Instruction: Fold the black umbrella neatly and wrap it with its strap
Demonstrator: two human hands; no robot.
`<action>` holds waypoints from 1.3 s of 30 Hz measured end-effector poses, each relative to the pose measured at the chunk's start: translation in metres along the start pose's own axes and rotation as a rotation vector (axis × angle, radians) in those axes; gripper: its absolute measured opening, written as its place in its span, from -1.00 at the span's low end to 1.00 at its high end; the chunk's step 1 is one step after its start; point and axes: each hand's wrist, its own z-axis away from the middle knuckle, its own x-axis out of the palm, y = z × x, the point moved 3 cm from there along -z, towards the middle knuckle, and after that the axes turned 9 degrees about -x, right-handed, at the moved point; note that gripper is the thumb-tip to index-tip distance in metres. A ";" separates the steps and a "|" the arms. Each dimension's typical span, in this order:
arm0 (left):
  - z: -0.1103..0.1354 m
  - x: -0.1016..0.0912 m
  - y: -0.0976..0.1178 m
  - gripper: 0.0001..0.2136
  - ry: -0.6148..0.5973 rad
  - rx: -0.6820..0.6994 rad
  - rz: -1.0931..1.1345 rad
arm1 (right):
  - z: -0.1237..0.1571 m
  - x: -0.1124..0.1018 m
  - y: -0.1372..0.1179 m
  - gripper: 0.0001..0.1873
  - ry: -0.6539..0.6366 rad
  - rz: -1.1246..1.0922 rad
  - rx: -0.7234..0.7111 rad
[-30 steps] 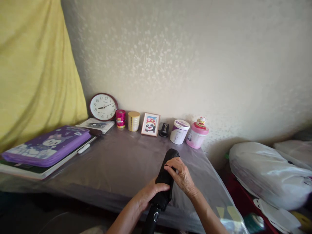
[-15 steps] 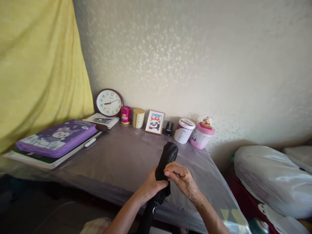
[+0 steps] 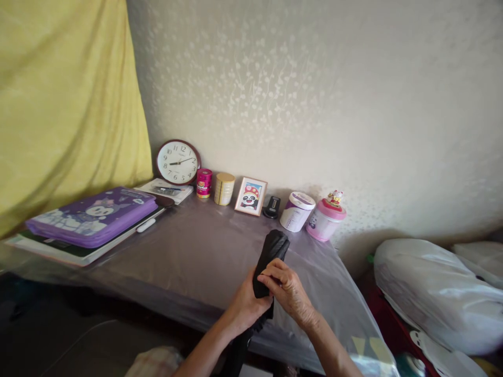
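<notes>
A folded black umbrella (image 3: 270, 255) points away from me over the near edge of the table (image 3: 188, 262). My left hand (image 3: 245, 306) is wrapped round its lower part from the left. My right hand (image 3: 285, 289) lies over the folded fabric from the right, fingers curled and pressed against it. The umbrella's handle end runs down below the table edge between my forearms.
Along the wall stand a round clock (image 3: 177, 162), a pink tin (image 3: 204, 183), a gold tin (image 3: 223, 188), a framed panda picture (image 3: 251, 196), a white tub (image 3: 296, 211) and a pink jar (image 3: 326, 219). A purple case (image 3: 92, 215) lies on books at left. White plastic bags (image 3: 436, 293) sit at right.
My right hand slid down the umbrella toward me and closed tighter on the fabric. The view shifted slightly to the left. My left hand kept its hold.
</notes>
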 end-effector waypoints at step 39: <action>0.023 0.015 -0.004 -0.46 -0.215 -0.412 0.139 | -0.006 -0.007 0.054 -0.42 0.768 -0.614 0.641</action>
